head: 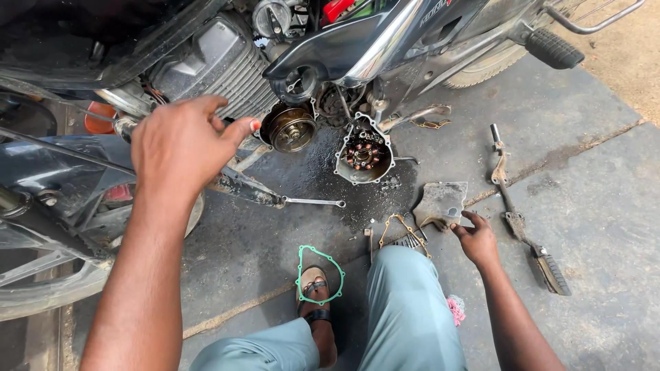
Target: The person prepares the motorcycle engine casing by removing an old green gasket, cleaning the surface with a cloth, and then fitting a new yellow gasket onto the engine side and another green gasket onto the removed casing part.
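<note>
Nearest, the green ring-shaped gasket (320,275) is lying over the sandalled foot; beyond it, the right hand (476,238) is pinching the grey metal plate (441,203); the left hand (180,143), fingers loosely curled and empty, is hovering before the round brassy engine rotor (292,129); a firm edge grip seems wise.

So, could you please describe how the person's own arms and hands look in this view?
Both arms are bare, with no sleeves in view. The left hand and right hand wear no gloves, rings or watch. The left thumbnail looks reddish.

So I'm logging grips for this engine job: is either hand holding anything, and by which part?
The left hand hangs empty near the motorcycle engine. The right hand has its fingertips on the near edge of a flat grey metal piece on the ground; a true grip cannot be told.
</note>
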